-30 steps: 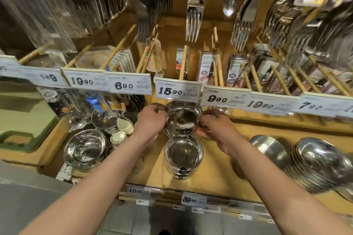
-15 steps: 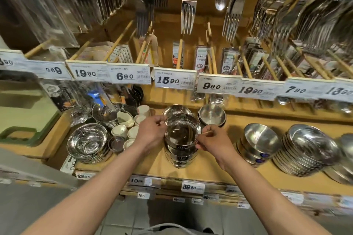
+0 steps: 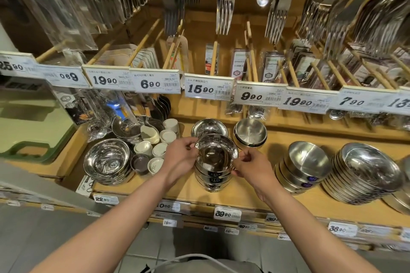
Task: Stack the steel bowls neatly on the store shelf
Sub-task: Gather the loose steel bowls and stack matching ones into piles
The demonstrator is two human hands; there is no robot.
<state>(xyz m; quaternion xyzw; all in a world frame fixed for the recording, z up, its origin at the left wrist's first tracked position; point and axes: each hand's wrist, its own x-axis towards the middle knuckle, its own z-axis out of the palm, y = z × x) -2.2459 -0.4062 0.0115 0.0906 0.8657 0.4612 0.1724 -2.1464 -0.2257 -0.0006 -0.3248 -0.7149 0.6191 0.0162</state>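
Note:
A shiny steel bowl (image 3: 216, 153) sits on top of a short stack of like bowls (image 3: 213, 180) at the middle of the wooden shelf (image 3: 239, 195). My left hand (image 3: 180, 157) pinches its left rim with curled fingers. My right hand (image 3: 250, 165) pinches its right rim. Just behind the stack stands another steel bowl (image 3: 209, 127), and a matte steel bowl pile (image 3: 250, 133) is to its right.
A wide steel bowl pile (image 3: 106, 159) and small white cups (image 3: 155, 150) lie at the left. Tilted bowl stacks (image 3: 304, 166) (image 3: 363, 173) lean at the right. Price tags (image 3: 207, 88) and hanging forks (image 3: 226, 0) overhang the shelf from above.
Both hands carried the bowl down from under the price tags and set it onto the stack. They still hold its rim, and the camera view has pulled back.

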